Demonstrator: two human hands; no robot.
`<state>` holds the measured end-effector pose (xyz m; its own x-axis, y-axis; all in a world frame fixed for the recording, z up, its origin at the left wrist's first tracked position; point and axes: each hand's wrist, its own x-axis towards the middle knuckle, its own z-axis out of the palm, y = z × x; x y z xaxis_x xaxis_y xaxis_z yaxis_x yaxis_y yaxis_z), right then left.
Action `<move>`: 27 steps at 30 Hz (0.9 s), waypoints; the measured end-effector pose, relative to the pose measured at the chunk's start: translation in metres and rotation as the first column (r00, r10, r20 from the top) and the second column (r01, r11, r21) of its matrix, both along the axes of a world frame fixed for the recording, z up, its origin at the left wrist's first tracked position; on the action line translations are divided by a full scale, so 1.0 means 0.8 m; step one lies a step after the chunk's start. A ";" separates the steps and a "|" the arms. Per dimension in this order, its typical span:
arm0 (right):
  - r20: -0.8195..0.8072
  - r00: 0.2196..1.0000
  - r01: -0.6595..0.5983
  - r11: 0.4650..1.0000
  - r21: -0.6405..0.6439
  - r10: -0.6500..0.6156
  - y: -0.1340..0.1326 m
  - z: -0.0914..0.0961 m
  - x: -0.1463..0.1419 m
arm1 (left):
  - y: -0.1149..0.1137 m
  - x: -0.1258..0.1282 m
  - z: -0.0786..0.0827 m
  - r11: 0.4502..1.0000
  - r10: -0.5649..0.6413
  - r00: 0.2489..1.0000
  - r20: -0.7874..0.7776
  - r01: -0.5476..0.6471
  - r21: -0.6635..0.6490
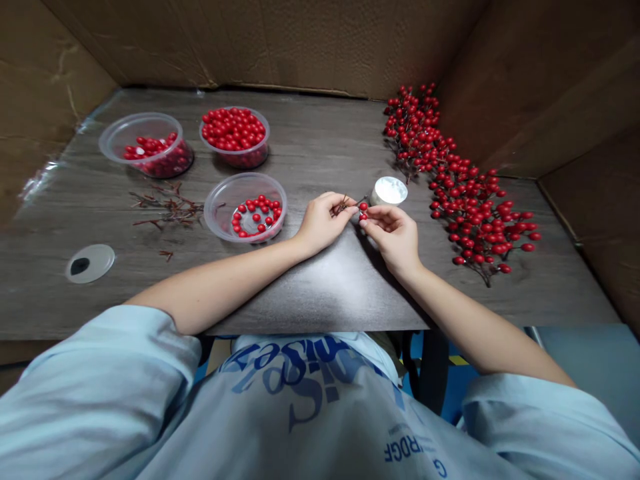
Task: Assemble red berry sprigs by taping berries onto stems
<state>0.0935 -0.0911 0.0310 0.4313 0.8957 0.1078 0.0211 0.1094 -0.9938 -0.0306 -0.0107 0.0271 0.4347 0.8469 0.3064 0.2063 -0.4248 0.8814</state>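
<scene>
My left hand pinches a thin brown artificial twig between thumb and fingers. Close against it, my right hand is closed on a red berry at the twig's end, with a second berry showing just below. Whether these berries are fixed on the twig I cannot tell. Just behind my right hand stands a small round cup with a whitish, shiny top. Left of my left hand, a clear plastic tub holds several loose red berries.
Two more clear tubs with red berries, one half full and one heaped, stand at the back left. Bare brown twigs and a round lid lie left. Finished-looking berry sprays line the right side. Cardboard walls enclose the table.
</scene>
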 end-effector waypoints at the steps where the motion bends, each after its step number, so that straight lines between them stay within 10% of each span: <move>1: -0.008 1.000 0.001 1.000 0.002 -0.001 0.000 0.000 0.000 | 0.000 0.000 0.000 1.000 0.002 1.000 0.003 -0.002 0.012; 27: -0.022 1.000 -0.003 0.998 -0.060 0.002 -0.001 0.005 -0.007 | -0.006 -0.004 0.007 0.996 -0.022 1.000 0.000 0.022 0.084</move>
<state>0.0879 -0.0916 0.0349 0.4306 0.9015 0.0438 -0.0012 0.0491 -0.9988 -0.0336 -0.0152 0.0328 0.4526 0.8085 0.3761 0.1954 -0.5014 0.8429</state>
